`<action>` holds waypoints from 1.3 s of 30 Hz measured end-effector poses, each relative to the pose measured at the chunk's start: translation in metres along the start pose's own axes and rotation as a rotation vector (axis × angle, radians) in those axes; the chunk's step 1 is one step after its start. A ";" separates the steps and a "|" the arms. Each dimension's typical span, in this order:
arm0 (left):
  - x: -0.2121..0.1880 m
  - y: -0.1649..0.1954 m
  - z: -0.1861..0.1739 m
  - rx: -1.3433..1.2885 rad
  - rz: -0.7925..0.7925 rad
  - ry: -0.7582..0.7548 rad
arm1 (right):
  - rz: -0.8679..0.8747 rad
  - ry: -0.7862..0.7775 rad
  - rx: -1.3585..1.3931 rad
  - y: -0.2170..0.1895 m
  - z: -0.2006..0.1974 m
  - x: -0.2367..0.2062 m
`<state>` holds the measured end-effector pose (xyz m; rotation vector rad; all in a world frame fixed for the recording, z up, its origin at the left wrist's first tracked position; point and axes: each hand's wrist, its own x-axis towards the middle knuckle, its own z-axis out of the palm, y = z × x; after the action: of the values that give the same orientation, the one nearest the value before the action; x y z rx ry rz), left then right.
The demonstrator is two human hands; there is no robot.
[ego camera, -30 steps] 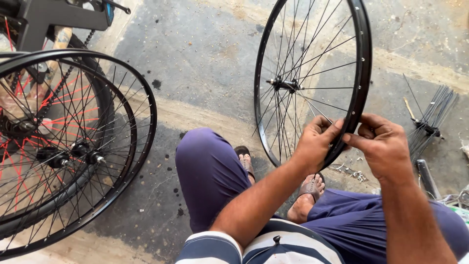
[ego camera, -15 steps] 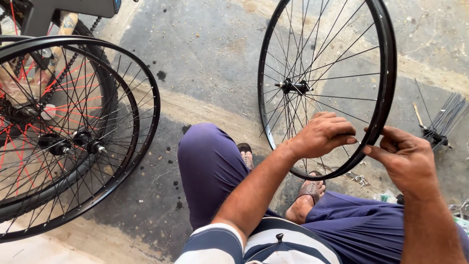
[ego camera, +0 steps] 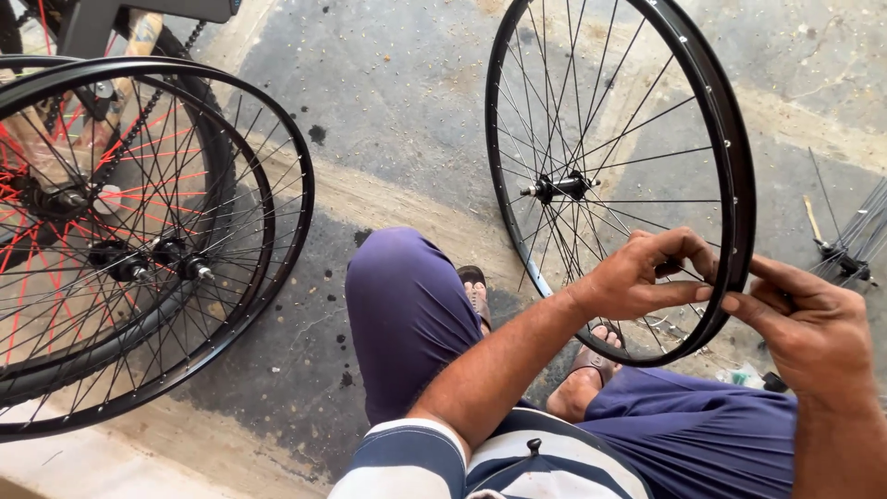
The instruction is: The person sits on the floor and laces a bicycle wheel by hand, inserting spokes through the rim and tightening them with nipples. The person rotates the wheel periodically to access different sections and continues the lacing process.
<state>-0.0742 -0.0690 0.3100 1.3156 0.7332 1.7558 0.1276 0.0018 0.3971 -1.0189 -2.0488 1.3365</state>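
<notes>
Hands meet at the lower right rim of a black spoked wheel (ego camera: 730, 185) standing upright on the concrete floor (ego camera: 397, 120) between the seated person's knees. The left hand (ego camera: 647, 277) reaches through the spokes, fingers pinched on the rim's inner edge; the right hand (ego camera: 804, 323) pinches the same stretch from outside. Finished wheels (ego camera: 139, 240) lean together near the floor's left edge.

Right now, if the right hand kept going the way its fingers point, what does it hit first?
The right hand points left, toward the rim of the upright wheel. Its fingertips already look in contact with the rim's lower edge, opposite the left hand. So the rim first; exact depth is unclear.
</notes>
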 end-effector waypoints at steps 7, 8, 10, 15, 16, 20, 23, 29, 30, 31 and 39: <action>-0.002 -0.003 0.005 -0.094 0.018 0.025 | -0.059 -0.050 -0.042 -0.005 0.001 0.001; -0.002 -0.003 0.006 -0.115 0.043 0.045 | -0.062 -0.041 -0.051 -0.005 0.003 0.000; -0.001 -0.001 0.007 -0.139 0.006 0.030 | -0.059 -0.028 -0.050 -0.009 0.005 -0.002; 0.001 0.003 0.006 0.050 0.002 0.043 | -0.080 -0.046 -0.055 -0.016 0.008 -0.002; 0.001 0.004 0.006 0.002 -0.004 0.040 | -0.077 -0.049 -0.053 -0.017 0.008 -0.002; 0.001 0.005 0.006 0.001 0.000 0.032 | -0.071 -0.033 -0.066 -0.018 0.010 -0.002; 0.000 0.003 0.004 -0.006 0.111 0.040 | -0.113 -0.034 -0.101 -0.016 0.010 -0.002; -0.002 -0.007 0.002 0.013 0.045 0.035 | -0.116 -0.050 -0.103 -0.014 0.009 -0.004; -0.002 -0.008 0.003 -0.061 0.016 0.017 | -0.115 -0.051 -0.090 -0.015 0.009 -0.004; -0.002 -0.009 0.003 -0.132 -0.012 -0.001 | -0.101 -0.041 -0.100 -0.016 0.009 -0.004; -0.004 -0.011 0.000 0.061 0.008 0.005 | -0.126 -0.014 -0.166 -0.043 0.025 -0.001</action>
<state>-0.0711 -0.0669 0.2985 1.3574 0.7913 1.7552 0.0954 -0.0233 0.4266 -0.9335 -2.2247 1.1297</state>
